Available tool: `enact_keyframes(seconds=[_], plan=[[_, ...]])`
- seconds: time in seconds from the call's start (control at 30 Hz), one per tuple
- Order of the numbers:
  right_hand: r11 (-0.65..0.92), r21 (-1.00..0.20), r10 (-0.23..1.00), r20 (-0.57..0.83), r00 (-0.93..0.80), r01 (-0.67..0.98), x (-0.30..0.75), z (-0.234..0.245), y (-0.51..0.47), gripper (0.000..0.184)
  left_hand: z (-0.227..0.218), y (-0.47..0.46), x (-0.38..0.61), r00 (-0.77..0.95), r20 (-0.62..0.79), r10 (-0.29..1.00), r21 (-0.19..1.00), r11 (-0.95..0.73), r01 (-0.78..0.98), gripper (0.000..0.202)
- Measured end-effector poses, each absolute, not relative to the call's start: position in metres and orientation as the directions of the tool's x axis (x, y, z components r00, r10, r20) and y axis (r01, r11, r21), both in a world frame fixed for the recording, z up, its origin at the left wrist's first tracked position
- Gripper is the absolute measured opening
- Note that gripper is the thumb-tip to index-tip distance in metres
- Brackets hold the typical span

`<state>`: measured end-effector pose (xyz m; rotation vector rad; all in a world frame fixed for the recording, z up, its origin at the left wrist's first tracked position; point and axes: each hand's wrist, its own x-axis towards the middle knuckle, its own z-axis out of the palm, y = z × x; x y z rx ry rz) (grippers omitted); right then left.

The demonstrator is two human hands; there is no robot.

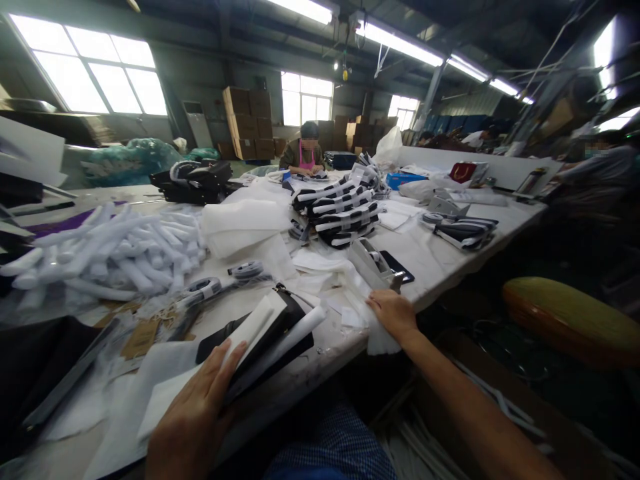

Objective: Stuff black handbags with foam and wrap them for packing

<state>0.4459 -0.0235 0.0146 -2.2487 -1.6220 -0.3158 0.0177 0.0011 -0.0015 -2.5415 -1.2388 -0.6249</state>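
My left hand [203,400] lies with its fingers stretched flat on a white foam sheet [165,400] over a black bag [280,317]. Its thumb is mostly hidden. A white foam-wrapped strip [295,333] runs along the bag's upper side. My right hand [393,313] is closed, fingers curled together, at the front end of a grey tape dispenser [373,260]. What it pinches is too small to make out. Thin white foam sheeting [383,340] hangs over the table edge just below that hand. A dark flat phone-like object [397,265] is beside the dispenser.
White foam tubes [115,253] are heaped at the left. Wrapped black-and-white bundles [345,210] are stacked mid-table, near coiled straps [203,290]. Across the table sits a co-worker [305,157]. A padded stool [565,313] stands right, past the table edge.
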Motion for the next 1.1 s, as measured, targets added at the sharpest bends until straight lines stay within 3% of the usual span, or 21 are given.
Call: enact_keyframes(seconds=[0.2,0.37,0.53,0.63,0.8,0.87,1.0,1.1], plan=[[-0.459,-0.173,0.721,0.500,0.480,0.871,0.464,0.023,-0.049,0.033,-0.003,0.003,0.016,0.556,0.499,0.665,-0.013,-0.636,0.772,0.069],[-0.496,-0.219,0.719,0.439,0.539,0.840,0.477,0.007,-0.069,0.028,-0.007,0.005,0.016,0.551,0.500,0.668,-0.014,-0.630,0.777,0.071],[-0.382,-0.228,0.770,0.457,0.445,0.896,0.447,0.027,-0.050,0.034,0.007,0.009,0.015,0.496,0.514,0.700,0.042,-0.598,0.800,0.074],[-0.207,-0.267,0.856,0.416,0.306,0.941,0.399,0.042,-0.031,0.038,0.021,0.012,0.015,0.405,0.536,0.741,0.107,-0.535,0.838,0.072],[-0.002,-0.301,0.990,0.133,0.044,0.953,0.296,0.026,-0.009,0.047,0.034,0.015,0.018,0.275,0.536,0.798,0.165,-0.419,0.893,0.070],[0.051,-0.319,0.998,0.058,-0.034,0.946,0.264,0.015,-0.007,0.041,0.036,0.016,0.017,0.264,0.524,0.810,0.182,-0.409,0.894,0.072],[0.140,-0.463,0.989,0.024,-0.146,0.875,0.242,0.013,-0.008,0.039,0.040,0.013,0.017,0.246,0.484,0.840,0.235,-0.395,0.888,0.075],[0.146,-0.568,0.989,0.099,-0.109,0.810,0.251,0.014,-0.005,0.041,0.044,0.011,0.016,0.253,0.483,0.838,0.261,-0.413,0.872,0.073]])
